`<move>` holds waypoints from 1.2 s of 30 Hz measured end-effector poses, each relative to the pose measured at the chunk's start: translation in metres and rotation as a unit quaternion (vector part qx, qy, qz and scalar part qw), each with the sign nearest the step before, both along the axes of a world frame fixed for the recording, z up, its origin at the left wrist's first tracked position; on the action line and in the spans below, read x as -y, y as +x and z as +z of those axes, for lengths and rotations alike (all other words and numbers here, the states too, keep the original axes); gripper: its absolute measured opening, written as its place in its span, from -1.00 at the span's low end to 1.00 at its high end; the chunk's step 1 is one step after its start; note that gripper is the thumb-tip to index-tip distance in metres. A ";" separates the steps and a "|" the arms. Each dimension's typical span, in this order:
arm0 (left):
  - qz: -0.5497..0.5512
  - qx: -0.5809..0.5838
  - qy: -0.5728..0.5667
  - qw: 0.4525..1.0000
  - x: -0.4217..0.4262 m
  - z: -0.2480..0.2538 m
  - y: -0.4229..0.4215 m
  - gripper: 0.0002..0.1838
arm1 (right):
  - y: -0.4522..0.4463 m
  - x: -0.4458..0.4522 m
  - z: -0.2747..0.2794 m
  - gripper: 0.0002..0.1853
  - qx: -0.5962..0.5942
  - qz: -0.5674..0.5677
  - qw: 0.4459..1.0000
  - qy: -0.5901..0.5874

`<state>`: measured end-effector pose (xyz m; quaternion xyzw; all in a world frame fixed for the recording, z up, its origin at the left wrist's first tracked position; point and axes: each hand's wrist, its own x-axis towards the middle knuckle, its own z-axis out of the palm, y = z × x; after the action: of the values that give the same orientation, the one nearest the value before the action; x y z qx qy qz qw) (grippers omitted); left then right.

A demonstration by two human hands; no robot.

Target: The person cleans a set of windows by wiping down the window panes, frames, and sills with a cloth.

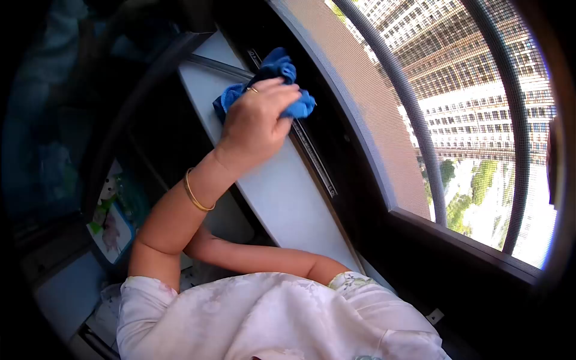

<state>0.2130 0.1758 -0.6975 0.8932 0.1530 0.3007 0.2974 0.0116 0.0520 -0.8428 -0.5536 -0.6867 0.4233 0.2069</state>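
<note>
My left hand [258,117] is closed around a bunched blue cloth [298,108]. Part of the cloth sticks out above the fingers and part to their left. It lies against the dark window frame and its metal track [315,159], over the edge of the white sill [270,192]. A ring and a gold bangle [195,192] are on that hand and forearm. My right forearm [258,255] crosses beneath the left arm towards the left. The right hand itself is hidden behind the left arm.
On the right, a mesh screen [372,120] covers the window, with dark curved bars [414,114] and tall buildings beyond. A dark panel edge [138,90] rises left of the sill. A picture-printed item [114,231] lies lower left.
</note>
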 end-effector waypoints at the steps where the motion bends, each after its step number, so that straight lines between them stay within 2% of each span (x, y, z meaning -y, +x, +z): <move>1: 0.040 0.058 -0.111 0.991 -0.011 0.006 0.001 -0.73 | 0.002 -0.006 0.004 -0.53 0.084 0.082 0.993 -0.015; 2: 0.093 0.110 -0.237 0.961 -0.026 0.008 0.003 -0.69 | 0.009 -0.010 0.014 -0.53 0.058 0.077 0.995 -0.035; 3: 0.180 0.157 -0.173 0.956 -0.043 0.010 0.008 -0.67 | 0.017 -0.010 0.024 -0.53 0.032 0.072 0.995 -0.057; 5: 0.225 0.221 -0.211 0.925 -0.053 0.026 0.023 -0.64 | 0.031 -0.008 0.042 -0.53 -0.030 0.057 0.994 -0.089; 8: 0.265 0.080 -0.139 0.951 -0.032 -0.008 0.061 -0.63 | 0.036 0.001 0.044 -0.54 -0.172 0.035 0.981 -0.083; 9: 0.250 0.072 0.034 0.965 -0.017 -0.024 0.071 -0.69 | 0.034 0.003 0.044 -0.54 -0.196 0.036 0.977 -0.080; 10: 0.242 0.106 0.105 0.959 0.002 -0.021 0.075 -0.68 | 0.033 0.004 0.041 -0.54 -0.213 0.039 0.973 -0.079; 12: 0.162 0.072 0.062 0.982 0.022 -0.011 0.063 -0.64 | 0.033 0.005 0.038 -0.54 -0.231 0.042 0.969 -0.080; 15: 0.047 0.078 0.088 0.992 0.067 -0.007 0.042 -0.59 | 0.036 0.003 0.036 -0.54 -0.247 0.045 0.964 -0.085; 19: -0.080 0.135 0.105 0.982 0.115 -0.015 0.031 -0.78 | 0.035 0.006 0.036 -0.54 -0.267 0.046 0.958 -0.092; 22: -0.009 0.166 0.144 0.975 0.074 -0.021 0.043 -0.78 | 0.035 0.005 0.036 -0.54 -0.275 0.048 0.956 -0.091; 23: 0.038 0.137 0.099 0.985 0.054 -0.019 0.046 -0.76 | 0.037 0.005 0.036 -0.54 -0.275 0.049 0.956 -0.087; 24: 0.111 0.126 0.113 0.979 0.029 -0.017 0.051 -0.83 | 0.032 0.004 0.036 -0.55 -0.276 0.044 0.956 -0.090; 26: 0.218 0.111 0.086 0.966 -0.022 -0.026 0.065 -0.85 | 0.032 0.003 0.037 -0.55 -0.278 0.049 0.956 -0.084; 27: 0.256 0.115 0.020 0.959 -0.035 -0.033 0.073 -0.86 | 0.032 0.004 0.037 -0.55 -0.278 0.050 0.956 -0.082; 29: 0.241 0.105 0.112 0.958 -0.028 -0.025 0.070 -0.87 | 0.031 0.004 0.038 -0.55 -0.278 0.052 0.956 -0.082; 34: 0.042 0.065 0.075 0.994 0.063 -0.012 0.043 -0.88 | 0.034 0.006 0.041 -0.55 -0.281 0.053 0.954 -0.086; 36: -0.046 0.034 0.122 0.991 0.103 -0.008 0.031 -0.95 | 0.037 0.005 0.043 -0.55 -0.288 0.057 0.952 -0.091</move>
<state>0.2439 0.0729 -0.7055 0.9182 0.0633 0.3333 0.2044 0.0489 0.0470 -0.8002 -0.3847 -0.5868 0.6363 0.3206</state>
